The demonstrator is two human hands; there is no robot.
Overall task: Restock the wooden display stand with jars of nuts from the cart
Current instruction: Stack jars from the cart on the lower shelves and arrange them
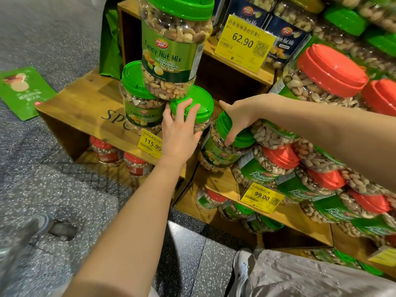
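On the wooden display stand [85, 99] two green-lidded Fancy Nut Mix jars stand side by side, and a third jar [171, 48] is stacked on top of them. My left hand [182, 127] lies with straight fingers against the right lower jar [199, 103], fingertips on its lid. My right hand [237, 121] grips the green lid of a tilted nut mix jar [218, 151] that leans beside the stand, against the pistachio jars. The left lower jar [139, 99] is untouched. No cart is in view.
Red-lidded pistachio jars [330, 71] pile up on the shelves at right. Yellow price tags [244, 41] hang on the shelf edges. A green snack bag [23, 91] lies on the floor at left. More red-lidded jars [105, 151] sit inside the stand's lower opening.
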